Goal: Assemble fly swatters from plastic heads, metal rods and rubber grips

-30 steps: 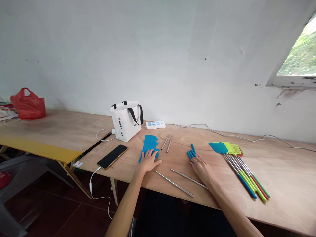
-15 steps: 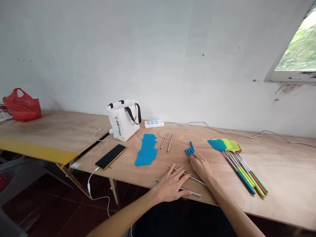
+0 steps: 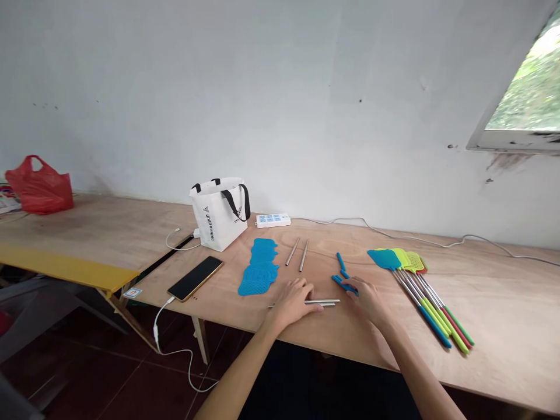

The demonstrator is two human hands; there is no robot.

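My left hand (image 3: 291, 304) is closed over two thin metal rods (image 3: 326, 302), whose right ends stick out side by side past my thumb. My right hand (image 3: 366, 298) has its fingers curled round blue handle sleeves (image 3: 345, 284) on the table; part of them is hidden under the fingers. Another blue sleeve (image 3: 340, 261) lies just beyond these. A row of overlapping blue fly swatter heads (image 3: 258, 277) lies left of my hands. Two more metal rods (image 3: 303, 255) rest to the right of the heads.
Several assembled fly swatters (image 3: 422, 297) lie fanned at the right. On the left are a phone (image 3: 195, 279) on a white cable and a white bag (image 3: 219, 219). A power strip (image 3: 273, 220) stands by the wall. A red bag (image 3: 41, 189) sits on the far-left table.
My left hand has closed on the two rods, which now lie together and nearly level. The blue sleeves have shifted, some now pointing toward me, with my right hand slightly further right.
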